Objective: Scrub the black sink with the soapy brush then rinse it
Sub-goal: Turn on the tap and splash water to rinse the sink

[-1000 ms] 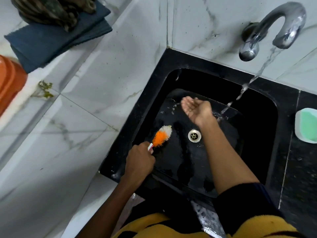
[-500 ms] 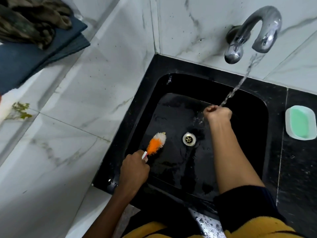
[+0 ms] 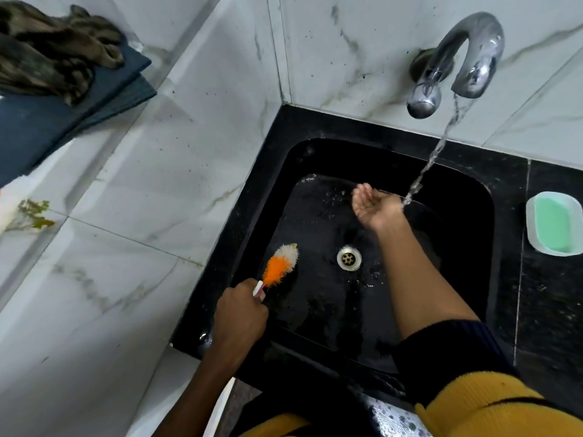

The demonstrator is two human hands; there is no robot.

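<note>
Gripping brush [image 3: 280, 264] in left hand [image 3: 239, 313], right hand [image 3: 373, 205] cupped, fingers relaxed, beside tap stream [image 3: 432, 159]

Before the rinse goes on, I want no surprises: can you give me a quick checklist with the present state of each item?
1. Water runs from the tap: ok.
2. Right hand cupped, palm up, beside the stream: ok.
3. Left hand grips the brush by its handle: ok.
4. Brush bristles touching the sink floor: cannot tell.
5. Drain uncovered: ok.
6. Soap suds gone from the basin: cannot tell; the floor is wet and shiny.
</note>
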